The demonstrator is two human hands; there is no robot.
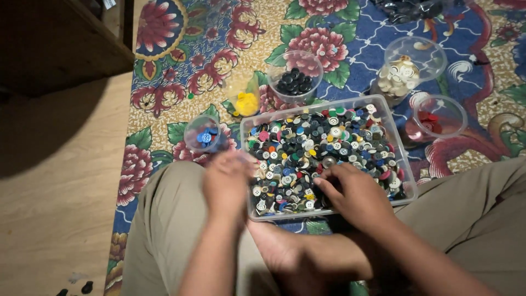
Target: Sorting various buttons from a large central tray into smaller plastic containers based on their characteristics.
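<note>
Right hand [356,194] is down in the near right corner of the clear tray [408,192], fingers curled onto the mixed buttons [318,148]; can't tell if it's pinching one. Left hand [227,183] sits at the tray's near left corner, motion-blurred, grip unreadable. Tray rests on the floral mat [181,71], between the person's knees, packed with multicoloured buttons. Around it, clear cups: blue buttons [203,136] just left of the tray, yellow ones [245,101] behind that, black ones [295,81] at the far edge, cream ones [400,77] far right, red ones [433,121] right of the tray. Wooden floor [55,208] to the left of the mat.
</note>
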